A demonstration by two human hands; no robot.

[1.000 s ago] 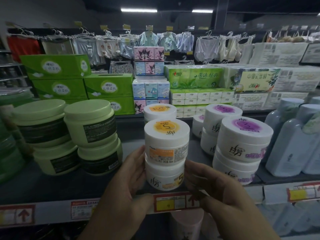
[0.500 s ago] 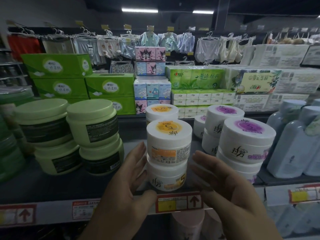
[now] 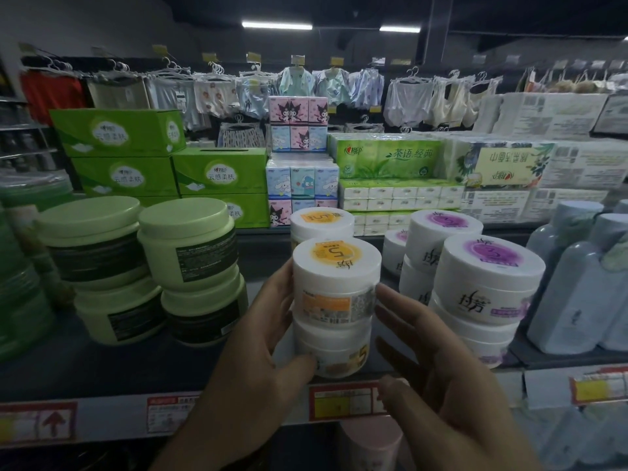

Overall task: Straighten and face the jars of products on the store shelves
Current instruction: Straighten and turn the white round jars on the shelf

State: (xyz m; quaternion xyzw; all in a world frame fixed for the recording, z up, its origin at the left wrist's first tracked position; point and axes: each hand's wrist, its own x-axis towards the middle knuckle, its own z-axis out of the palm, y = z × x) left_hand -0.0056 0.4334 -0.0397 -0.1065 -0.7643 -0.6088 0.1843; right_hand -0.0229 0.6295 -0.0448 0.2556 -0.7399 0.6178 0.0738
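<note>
Two white jars with orange labels stand stacked at the shelf front: the upper jar point(image 3: 334, 290) shows its barcode side, the lower jar point(image 3: 339, 345) shows a "5" at its right. My left hand point(image 3: 251, 362) cups the stack from the left, fingers along the upper jar and thumb curled onto the lower jar's front. My right hand point(image 3: 438, 368) has straight fingers, their tips touching the upper jar's right side. Another orange-lid jar point(image 3: 321, 220) stands behind.
Purple-label white jars point(image 3: 486, 277) are stacked close on the right, green jars point(image 3: 190, 246) on the left, pale bottles point(image 3: 577, 294) at far right. A price tag point(image 3: 343, 401) sits on the shelf edge point(image 3: 112, 416). Green tissue boxes point(image 3: 217, 171) fill the shelf behind.
Both hands rose from the lower jar towards the upper one. The right hand let go, opened, and now touches the upper jar with its fingertips. The left thumb moved onto the lower jar's front.
</note>
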